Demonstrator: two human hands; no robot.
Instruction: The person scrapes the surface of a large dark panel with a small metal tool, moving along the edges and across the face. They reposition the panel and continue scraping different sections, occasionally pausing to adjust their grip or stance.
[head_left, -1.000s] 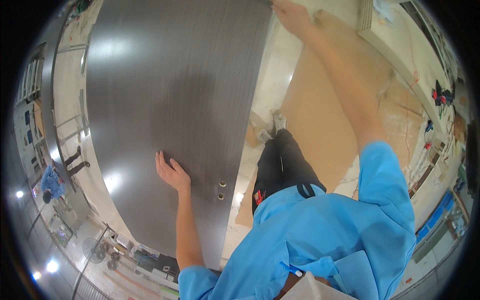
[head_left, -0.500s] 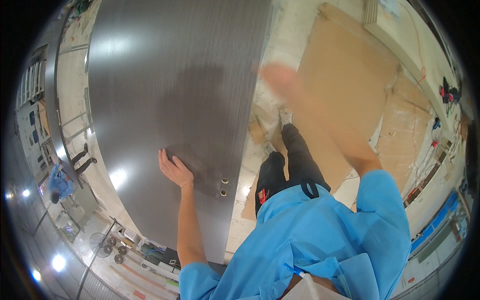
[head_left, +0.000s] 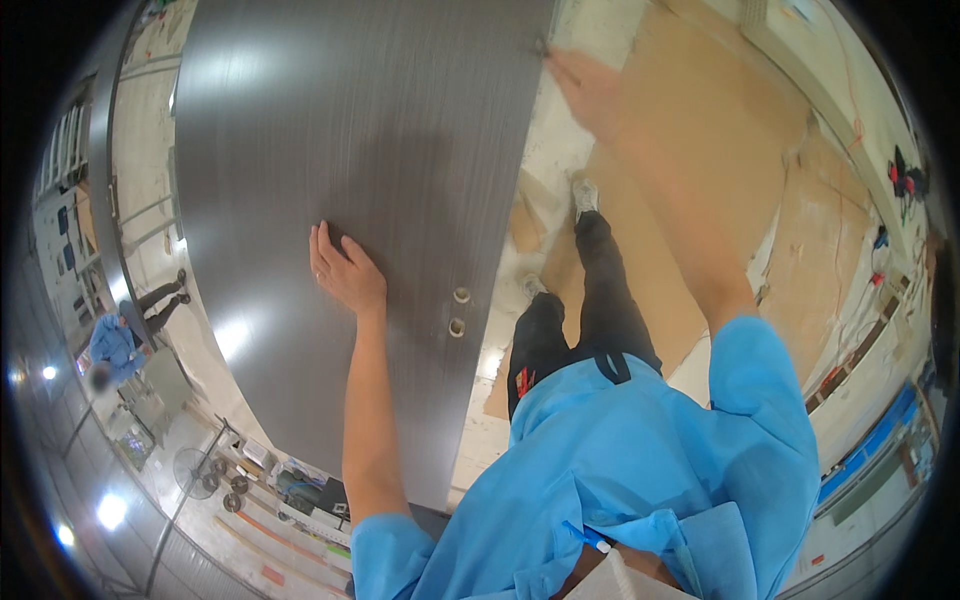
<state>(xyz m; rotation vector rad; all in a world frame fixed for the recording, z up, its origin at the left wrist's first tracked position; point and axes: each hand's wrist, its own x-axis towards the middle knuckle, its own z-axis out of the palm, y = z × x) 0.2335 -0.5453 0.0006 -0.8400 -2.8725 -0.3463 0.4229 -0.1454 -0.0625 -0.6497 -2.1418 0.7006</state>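
Observation:
A large dark grey door panel (head_left: 290,180) with fine wood-like grain lies flat, taking up the left and middle of the view. My left hand (head_left: 347,270) rests on its surface, palm down and fingers stretched out. Two round holes, the upper hole (head_left: 461,295) and the lower hole (head_left: 457,328), pierce the panel near its right edge. Farther away, my right hand (head_left: 590,88) reaches to that same edge, blurred by motion. Its fingers are drawn together around a small dark thing (head_left: 541,46) at the fingertips, too smeared to name.
Flat cardboard (head_left: 690,130) covers the floor right of the panel. A long pale panel (head_left: 815,100) stands beyond it, with an orange cord nearby. At the far left is another person (head_left: 115,345) in blue. A standing fan (head_left: 195,472) is at the lower left.
My right hand has swung farther away, and its fingers have come to the panel's right edge. My left hand has slid forward along the panel, and the holes appear higher in view.

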